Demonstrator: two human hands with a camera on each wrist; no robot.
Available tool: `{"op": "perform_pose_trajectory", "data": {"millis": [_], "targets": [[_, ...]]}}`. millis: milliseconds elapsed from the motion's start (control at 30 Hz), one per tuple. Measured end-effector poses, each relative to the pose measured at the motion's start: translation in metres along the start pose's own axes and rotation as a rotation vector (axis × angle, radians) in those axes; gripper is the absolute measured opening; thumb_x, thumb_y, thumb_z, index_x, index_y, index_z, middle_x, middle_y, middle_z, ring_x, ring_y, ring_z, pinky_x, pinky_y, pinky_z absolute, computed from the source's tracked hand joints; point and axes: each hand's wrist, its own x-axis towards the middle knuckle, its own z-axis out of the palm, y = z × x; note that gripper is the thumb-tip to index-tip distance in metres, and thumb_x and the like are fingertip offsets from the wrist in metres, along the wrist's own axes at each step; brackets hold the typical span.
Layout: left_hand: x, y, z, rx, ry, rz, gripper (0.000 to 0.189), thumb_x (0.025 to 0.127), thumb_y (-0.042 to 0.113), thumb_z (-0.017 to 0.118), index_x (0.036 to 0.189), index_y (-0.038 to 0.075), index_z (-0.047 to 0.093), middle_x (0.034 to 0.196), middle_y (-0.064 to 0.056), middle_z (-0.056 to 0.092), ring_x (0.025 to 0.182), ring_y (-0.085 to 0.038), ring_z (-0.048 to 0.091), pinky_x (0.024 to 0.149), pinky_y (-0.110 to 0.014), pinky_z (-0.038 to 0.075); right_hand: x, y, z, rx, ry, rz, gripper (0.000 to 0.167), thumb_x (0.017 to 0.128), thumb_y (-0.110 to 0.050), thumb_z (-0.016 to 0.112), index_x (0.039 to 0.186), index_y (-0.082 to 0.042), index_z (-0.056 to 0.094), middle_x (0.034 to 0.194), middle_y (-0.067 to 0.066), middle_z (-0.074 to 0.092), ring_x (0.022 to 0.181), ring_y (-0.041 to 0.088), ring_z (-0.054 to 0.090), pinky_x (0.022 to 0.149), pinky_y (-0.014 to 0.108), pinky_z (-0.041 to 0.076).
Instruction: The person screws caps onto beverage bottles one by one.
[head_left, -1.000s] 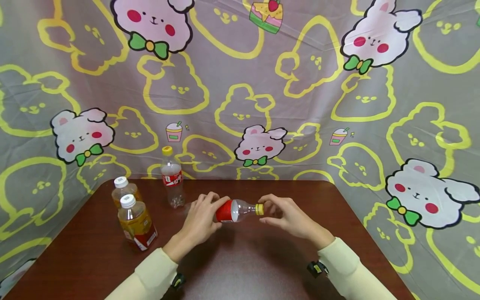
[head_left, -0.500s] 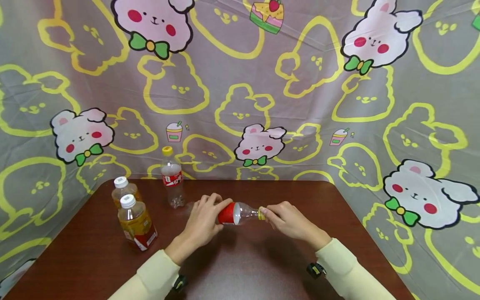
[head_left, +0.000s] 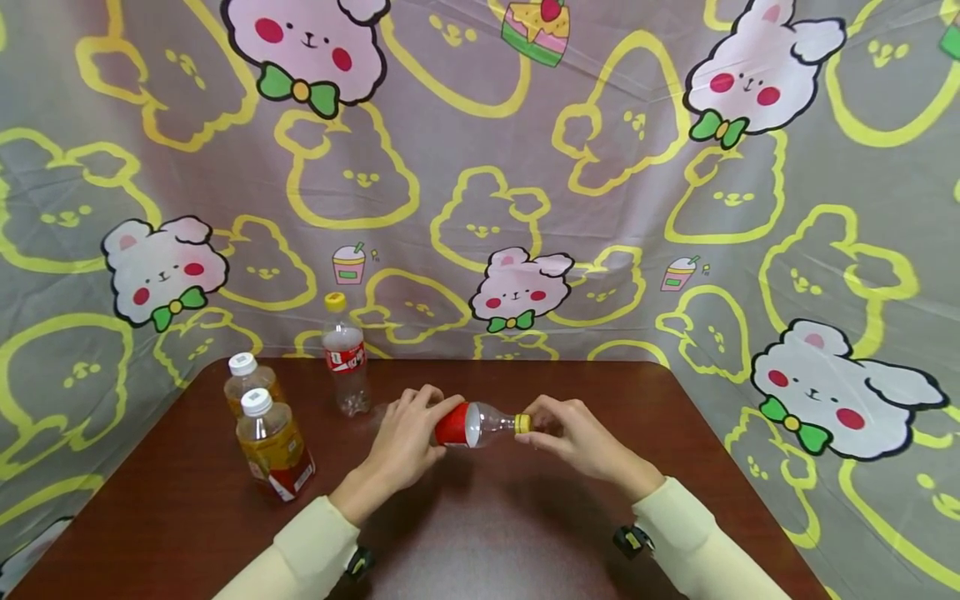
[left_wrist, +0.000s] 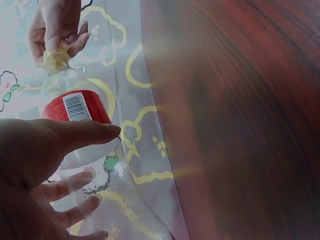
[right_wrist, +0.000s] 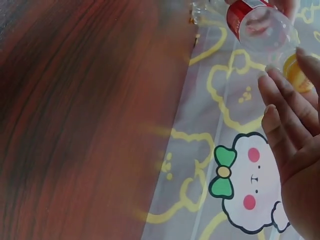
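Observation:
In the head view, a clear plastic soda bottle (head_left: 491, 425) with a red label (head_left: 453, 425) lies sideways, neck pointing right. My left hand (head_left: 405, 437) grips its body, the thumb across the label in the left wrist view. At the neck is a yellow cap (head_left: 522, 423). My right hand (head_left: 573, 433) is right at this cap, thumb on one side and fingers on the other. The right wrist view shows those fingers (right_wrist: 287, 107) extended and loosely spread, with the yellow cap (right_wrist: 298, 73) visible between them and the thumb. The bottle's base is partly hidden behind the left hand.
Another soda bottle (head_left: 346, 358) with a yellow cap stands upright at the back left. Two white-capped bottles of amber drink, a nearer one (head_left: 275, 446) and a farther one (head_left: 251, 382), stand on the brown table (head_left: 495, 533). A patterned curtain (head_left: 615, 317) hangs behind.
The right hand came in and closed on the cap half a second ago. Now its fingers have spread apart around it. The left hand keeps its grip; the bottle has shifted slightly.

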Motion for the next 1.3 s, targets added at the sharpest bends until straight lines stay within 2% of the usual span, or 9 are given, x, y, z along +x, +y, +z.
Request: {"op": "perform_pose_trajectory", "data": {"millis": [67,200,367,500,633,767,1000,1167,1300], "targets": [[0.000,0.000,0.000,-0.002,0.005,0.001,0.074,0.067,0.014,0.095,0.135,0.022,0.066,0.120,-0.007,0.061,0.107,-0.032,0.055,0.090,-0.057,0.049,0.000,0.000,0.001,-0.027,-0.022,0.010,0.009,0.097,-0.023,0.072,0.095,-0.023,0.064,0.073,-0.007,0.067,0.062,0.006,0.060,0.057,0.023,0.051],[0.000,0.000,-0.001,0.005,0.018,0.001,0.076,0.066,0.014,0.096,0.135,0.023,0.066,0.121,-0.007,0.061,0.107,-0.031,0.056,0.090,-0.056,0.049,-0.001,0.000,0.003,-0.094,-0.042,0.017,0.020,0.104,-0.035,0.061,0.086,-0.026,0.060,0.063,-0.009,0.059,0.055,0.002,0.051,0.050,0.022,0.044],[-0.001,-0.001,-0.001,-0.010,-0.002,-0.009,0.075,0.067,0.015,0.096,0.135,0.023,0.066,0.120,-0.007,0.061,0.108,-0.032,0.056,0.090,-0.056,0.050,-0.001,0.000,0.002,-0.057,0.006,0.008,0.008,0.098,-0.031,0.071,0.103,-0.026,0.067,0.076,-0.013,0.063,0.064,0.006,0.058,0.056,0.025,0.051],[-0.003,-0.001,-0.001,-0.012,-0.020,-0.020,0.073,0.067,0.016,0.096,0.134,0.024,0.066,0.120,-0.007,0.062,0.107,-0.031,0.057,0.089,-0.055,0.051,-0.001,0.000,0.001,-0.013,0.023,-0.048,0.028,0.091,-0.016,0.079,0.116,-0.020,0.065,0.088,-0.011,0.067,0.074,0.008,0.064,0.065,0.026,0.056],[-0.003,-0.001,0.000,0.002,-0.020,-0.011,0.073,0.067,0.016,0.095,0.134,0.023,0.067,0.118,-0.006,0.062,0.105,-0.030,0.057,0.086,-0.053,0.051,-0.002,-0.001,0.002,-0.005,-0.003,-0.079,0.024,0.091,-0.011,0.077,0.111,-0.017,0.065,0.086,-0.009,0.068,0.073,0.006,0.063,0.064,0.025,0.056],[-0.004,-0.001,0.001,0.004,-0.016,0.006,0.072,0.067,0.015,0.096,0.133,0.022,0.068,0.115,-0.006,0.063,0.103,-0.028,0.058,0.085,-0.053,0.052,-0.002,-0.003,0.001,-0.058,-0.041,-0.086,0.013,0.096,-0.018,0.073,0.105,-0.018,0.064,0.080,-0.010,0.063,0.066,0.002,0.054,0.056,0.021,0.049],[-0.005,-0.001,0.002,0.001,-0.005,0.020,0.072,0.068,0.014,0.095,0.134,0.020,0.067,0.114,-0.005,0.062,0.103,-0.027,0.057,0.086,-0.053,0.052,0.000,-0.010,0.000,-0.114,-0.092,-0.031,0.011,0.099,-0.027,0.070,0.102,-0.020,0.063,0.076,-0.012,0.058,0.064,0.002,0.050,0.054,0.020,0.045],[-0.003,-0.004,0.004,-0.011,0.024,0.014,0.074,0.067,0.017,0.097,0.134,0.020,0.066,0.115,-0.005,0.063,0.102,-0.028,0.059,0.084,-0.052,0.054,0.002,-0.012,0.000,-0.109,-0.005,0.016,0.012,0.097,-0.026,0.073,0.106,-0.023,0.066,0.081,-0.013,0.060,0.071,0.005,0.056,0.060,0.023,0.050],[0.002,-0.007,0.003,-0.075,0.065,-0.027,0.077,0.067,0.016,0.097,0.136,0.018,0.064,0.119,-0.007,0.065,0.102,-0.031,0.063,0.081,-0.051,0.056,0.006,-0.011,-0.002,-0.099,0.079,-0.025,0.016,0.097,-0.025,0.073,0.111,-0.021,0.068,0.091,-0.013,0.066,0.078,0.007,0.060,0.067,0.027,0.053]]}}
